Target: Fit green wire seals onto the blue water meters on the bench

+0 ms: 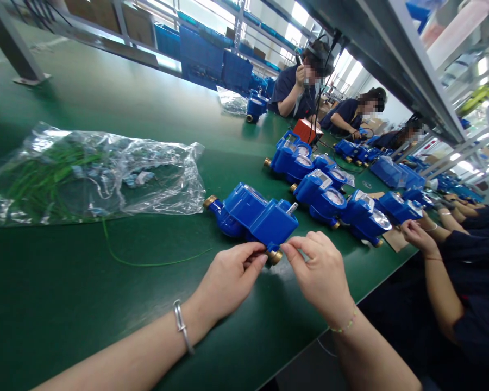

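A blue water meter (250,212) with brass threaded ends lies on the green table in front of me. My left hand (232,274) is at its near end, thumb and fingers pinched together just left of the brass end (274,257). On the other side of that end, my right hand (320,269) pinches with thumb and forefinger close to the meter's blue housing. Whatever sits between the fingertips of either hand is too small or hidden to make out. A clear plastic bag (163,190) of green wire seals (57,171) lies left of the meter, one green strand (155,265) trailing out.
Several more blue meters (326,198) stand in a row to the right, with a red box (307,131) behind them. Another meter (256,106) stands at the far edge. Co-workers sit across and along the right; one co-worker's hand (419,237) is close by. A metal post (16,43) rises at left.
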`<state>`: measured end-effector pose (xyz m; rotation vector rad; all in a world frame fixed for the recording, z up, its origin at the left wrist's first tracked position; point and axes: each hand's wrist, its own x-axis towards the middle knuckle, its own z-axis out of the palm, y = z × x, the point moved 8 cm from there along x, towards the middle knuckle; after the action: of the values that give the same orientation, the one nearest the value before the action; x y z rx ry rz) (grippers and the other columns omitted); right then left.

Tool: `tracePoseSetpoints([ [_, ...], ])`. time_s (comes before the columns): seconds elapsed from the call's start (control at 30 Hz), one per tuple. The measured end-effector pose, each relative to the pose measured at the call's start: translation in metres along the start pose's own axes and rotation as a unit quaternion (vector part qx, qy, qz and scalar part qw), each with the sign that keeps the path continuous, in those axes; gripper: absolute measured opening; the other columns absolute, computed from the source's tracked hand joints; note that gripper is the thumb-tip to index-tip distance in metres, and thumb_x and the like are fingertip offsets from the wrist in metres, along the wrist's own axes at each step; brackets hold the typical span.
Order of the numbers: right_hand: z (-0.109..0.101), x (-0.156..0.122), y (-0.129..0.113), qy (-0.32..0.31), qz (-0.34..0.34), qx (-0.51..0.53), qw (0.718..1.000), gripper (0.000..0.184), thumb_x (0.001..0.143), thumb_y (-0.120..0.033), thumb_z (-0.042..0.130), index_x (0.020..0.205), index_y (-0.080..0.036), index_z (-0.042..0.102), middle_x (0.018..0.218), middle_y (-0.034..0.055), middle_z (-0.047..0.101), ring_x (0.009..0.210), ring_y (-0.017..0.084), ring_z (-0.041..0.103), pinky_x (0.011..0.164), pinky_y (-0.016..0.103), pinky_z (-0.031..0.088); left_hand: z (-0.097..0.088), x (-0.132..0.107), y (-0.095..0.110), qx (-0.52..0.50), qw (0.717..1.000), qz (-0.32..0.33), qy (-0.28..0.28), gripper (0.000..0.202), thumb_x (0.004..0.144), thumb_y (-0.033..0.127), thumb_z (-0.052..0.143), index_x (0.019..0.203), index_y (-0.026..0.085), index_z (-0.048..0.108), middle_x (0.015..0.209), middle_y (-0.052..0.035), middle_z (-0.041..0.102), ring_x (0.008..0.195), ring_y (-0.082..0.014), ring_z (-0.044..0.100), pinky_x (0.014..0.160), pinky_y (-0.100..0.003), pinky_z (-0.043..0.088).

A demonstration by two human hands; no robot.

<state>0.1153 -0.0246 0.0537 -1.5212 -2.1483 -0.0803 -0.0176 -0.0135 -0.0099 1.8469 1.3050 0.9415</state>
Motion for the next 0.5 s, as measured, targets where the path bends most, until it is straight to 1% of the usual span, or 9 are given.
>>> tracePoseSetpoints([
  [0.17,0.007,0.006,-0.015,-0.034,-0.033,-0.044,0.998,0.018,0.087,-0.028,0.05,0.075,-0.021,0.062,0.069,0.0029,0.055,0.07,0.018,0.047,0.067,0.031,0.034,-0.002,0.001,-0.001,-0.059,0.998,-0.031,0.01,0.024,0.083,0.034,0.051,0.097,0.019,0.063,0.092,-0.0008,0.07,0.081,-0.015,0.065,0.076,-0.025,0.05],
  [0.23,0.01,0.007,-0.021,-0.043,-0.04,-0.058,0.997,0.017,0.087,-0.025,0.047,0.078,-0.021,0.062,0.072,0.004,0.057,0.073,0.019,0.048,0.067,0.031,0.035,0.0,0.002,0.0,-0.085,0.996,-0.038,-0.006,0.022,0.083,0.033,0.052,0.095,0.019,0.063,0.089,0.0002,0.071,0.078,-0.0143,0.065,0.073,-0.024,0.05],
  [0.3,0.013,0.008,-0.025,-0.05,-0.049,-0.051,0.996,0.017,0.087,-0.021,0.044,0.087,-0.02,0.062,0.077,0.005,0.058,0.076,0.019,0.05,0.069,0.032,0.037,0.002,0.003,0.001,-0.085,0.995,-0.037,-0.022,0.021,0.083,0.033,0.05,0.09,0.019,0.063,0.084,0.0007,0.07,0.074,-0.0139,0.064,0.069,-0.024,0.05],
  [0.37,0.014,0.007,-0.026,-0.049,-0.054,-0.022,0.997,0.021,0.087,-0.018,0.042,0.1,-0.019,0.059,0.084,0.0063,0.06,0.081,0.02,0.052,0.073,0.033,0.039,0.003,0.003,0.001,-0.045,0.998,-0.031,-0.044,0.02,0.083,0.031,0.047,0.084,0.019,0.063,0.075,0.0007,0.068,0.067,-0.014,0.062,0.061,-0.024,0.048],
  [0.4,0.013,0.006,-0.025,-0.046,-0.053,0.001,0.998,0.025,0.087,-0.017,0.042,0.107,-0.018,0.056,0.088,0.0069,0.06,0.083,0.02,0.052,0.076,0.033,0.04,0.004,0.002,0.002,-0.013,0.997,-0.024,-0.065,0.02,0.083,0.029,0.046,0.081,0.019,0.063,0.071,0.0008,0.066,0.063,-0.014,0.06,0.058,-0.024,0.046],
  [0.47,0.014,0.002,-0.017,-0.047,-0.045,0.054,0.996,0.032,0.085,-0.016,0.041,0.116,-0.017,0.05,0.093,0.0071,0.06,0.085,0.019,0.054,0.078,0.033,0.042,0.009,-0.003,0.008,0.059,0.99,0.007,-0.127,0.019,0.081,0.025,0.046,0.075,0.019,0.063,0.07,0.0001,0.063,0.061,-0.014,0.056,0.056,-0.025,0.044],
  [0.5,0.014,-0.001,-0.011,-0.052,-0.037,0.084,0.994,0.034,0.085,-0.015,0.041,0.118,-0.017,0.048,0.092,0.0063,0.06,0.084,0.019,0.054,0.078,0.033,0.043,0.01,-0.008,0.014,0.093,0.983,0.032,-0.158,0.018,0.08,0.023,0.048,0.072,0.019,0.064,0.073,-0.0009,0.061,0.064,-0.0145,0.056,0.059,-0.025,0.044],
])
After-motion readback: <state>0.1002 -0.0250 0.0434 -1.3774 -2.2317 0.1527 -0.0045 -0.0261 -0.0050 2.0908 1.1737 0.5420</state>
